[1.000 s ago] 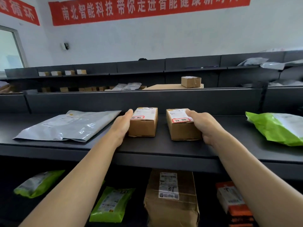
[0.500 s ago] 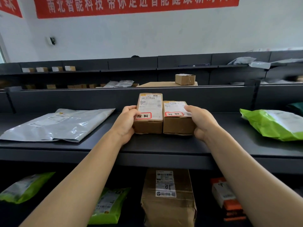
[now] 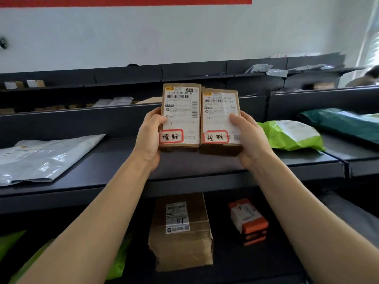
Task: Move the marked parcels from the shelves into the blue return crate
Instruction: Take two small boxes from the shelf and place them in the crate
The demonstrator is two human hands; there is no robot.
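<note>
Left hand [image 3: 150, 138] grips left box [image 3: 180, 117], right hand [image 3: 249, 138] right box [image 3: 220, 121]; keep them pressed tog., carry level to crate.

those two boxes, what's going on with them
A person holds two small cardboard boxes side by side above the top shelf, the left hand on the left box and the right hand on the right box. Both face the camera, each showing a red-bordered handwritten sticker at its lower edge. No blue crate is in view, so neither is dropped off yet.
</note>
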